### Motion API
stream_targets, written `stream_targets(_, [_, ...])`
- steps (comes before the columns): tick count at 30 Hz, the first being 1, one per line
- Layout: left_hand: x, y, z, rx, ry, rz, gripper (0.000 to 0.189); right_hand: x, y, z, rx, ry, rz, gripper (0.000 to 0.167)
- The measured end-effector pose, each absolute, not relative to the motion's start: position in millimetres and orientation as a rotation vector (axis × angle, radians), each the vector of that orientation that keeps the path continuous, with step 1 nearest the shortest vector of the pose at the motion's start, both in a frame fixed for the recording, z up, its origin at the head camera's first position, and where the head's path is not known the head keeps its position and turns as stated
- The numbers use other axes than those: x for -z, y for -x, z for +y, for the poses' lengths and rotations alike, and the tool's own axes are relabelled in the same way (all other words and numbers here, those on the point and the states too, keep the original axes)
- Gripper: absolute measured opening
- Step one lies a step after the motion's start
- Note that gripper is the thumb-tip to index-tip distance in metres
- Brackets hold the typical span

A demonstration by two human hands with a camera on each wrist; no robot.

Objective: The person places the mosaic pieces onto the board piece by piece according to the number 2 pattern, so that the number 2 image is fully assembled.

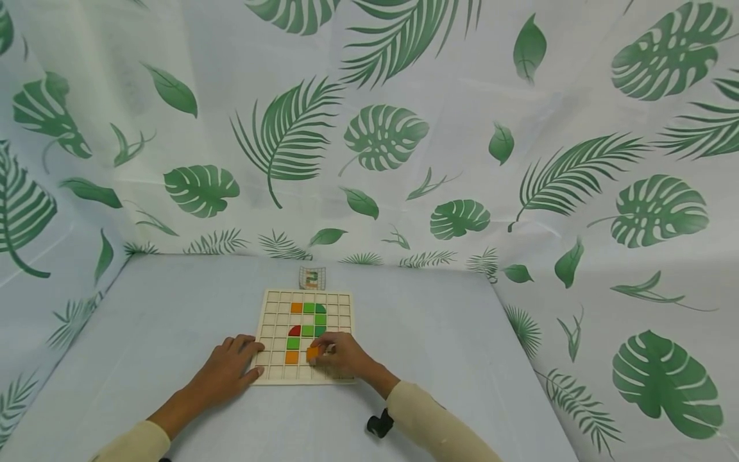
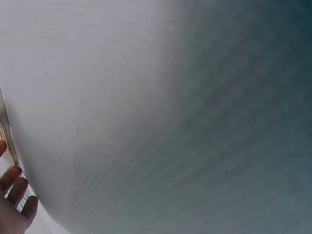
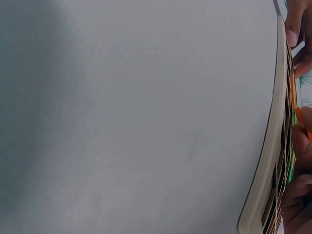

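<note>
A pale wooden grid board lies on the table. My right hand pinches an orange square tile low over the board's lower middle cells. Left of that tile, an orange tile sits in a cell below a green tile and a red rounded-corner tile. More green tiles and another orange tile fill cells higher up. My left hand rests at the board's left edge, fingers spread and fingertips on the rim. In the right wrist view the pinched tile shows only partly between fingers.
A small card with a coloured grid pattern stands just behind the board. The table has a plain pale cover. Leaf-print cloth hangs at the back and sides. A black device sits by the right sleeve.
</note>
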State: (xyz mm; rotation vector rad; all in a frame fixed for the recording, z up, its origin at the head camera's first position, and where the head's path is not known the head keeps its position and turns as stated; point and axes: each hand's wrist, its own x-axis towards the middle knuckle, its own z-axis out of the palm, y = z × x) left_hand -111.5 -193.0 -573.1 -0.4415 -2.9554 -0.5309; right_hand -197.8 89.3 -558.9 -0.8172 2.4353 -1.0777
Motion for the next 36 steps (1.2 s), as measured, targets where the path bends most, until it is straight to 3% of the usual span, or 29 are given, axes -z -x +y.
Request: stream_targets(36, [571.4,110.6,-194.6,0.554,0.449,-2.947,0.042,554.4,190.8,71.7,0.858,0.914,2.597,0.020])
